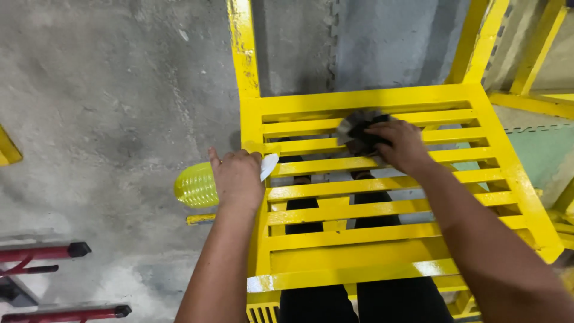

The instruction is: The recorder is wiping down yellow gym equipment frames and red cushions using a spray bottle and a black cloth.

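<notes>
At the far left edge a yellow painted corner (pixel 8 149) pokes into view on the grey concrete floor (pixel 107 90). Low in the left corner lie two red metal bars with black end caps (pixel 57 250), one above the other, well apart from the hands.

Further right, the left hand (pixel 238 177) has its fingers clenched around a ribbed, translucent yellow bottle (pixel 194 187), which is held on its side just off the left rail of the frame. A white piece, whether cap or nozzle cannot be told, (pixel 268 165) shows at the thumb side, pointing toward the slats. Under the bottle a short yellow stub (pixel 200 219) juts out from the frame.

The middle is filled by a yellow painted metal frame (pixel 371 212) with flat horizontal slats, glossy and scuffed in places, with a bare white patch at its near left corner. Through the gaps show the person's dark trousers (pixel 311 227) and the floor below. A yellow upright (pixel 244 48) rises from the frame's far left corner.

On the upper slats the right hand (pixel 402 145) presses down, fingers grasping a dark grey crumpled cloth or pad (pixel 357 130) flat against the paint.

To the right stand more yellow rails (pixel 538 54) and a pale green floor mat with a notched edge (pixel 547 149).
</notes>
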